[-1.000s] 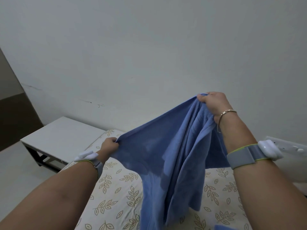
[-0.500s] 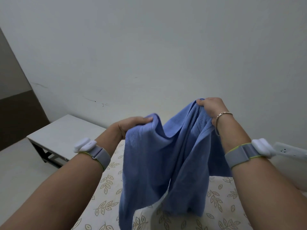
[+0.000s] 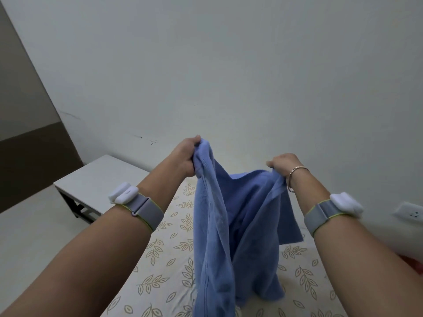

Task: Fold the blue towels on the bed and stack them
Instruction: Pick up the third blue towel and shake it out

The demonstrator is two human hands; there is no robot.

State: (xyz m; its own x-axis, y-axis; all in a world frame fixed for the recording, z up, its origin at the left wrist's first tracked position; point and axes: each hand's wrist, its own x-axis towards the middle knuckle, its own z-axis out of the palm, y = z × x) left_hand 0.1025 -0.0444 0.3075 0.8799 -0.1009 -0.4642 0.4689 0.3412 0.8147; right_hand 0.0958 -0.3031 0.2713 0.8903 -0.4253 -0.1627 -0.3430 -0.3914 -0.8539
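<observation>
Pale, matte wall fills the upper part of the view, and below it lies the bed [image 3: 164, 271], covered by a cream sheet printed with tan leaf sprigs. Above the bed hangs the blue towel [image 3: 229, 225], a soft terry cloth with a fine nap, bunched into long vertical folds whose lower end trails down toward the sheet. The left hand [image 3: 186, 156] holds one gathered edge of the towel at its highest point, the fingers [image 3: 194, 139] closed tight around the wad of cloth. The right hand [image 3: 282, 165], lower and to the towel's right, has its fingers curled shut, pinching another edge so that the cloth sags between the two hands. A thin metal bangle [image 3: 295, 177] circles the right wrist. Each forearm wears a grey woven strap with a rounded white plastic unit [image 3: 123, 195]. Left of the bed stands a low white bench [image 3: 98, 177] with a flat smooth top.
</observation>
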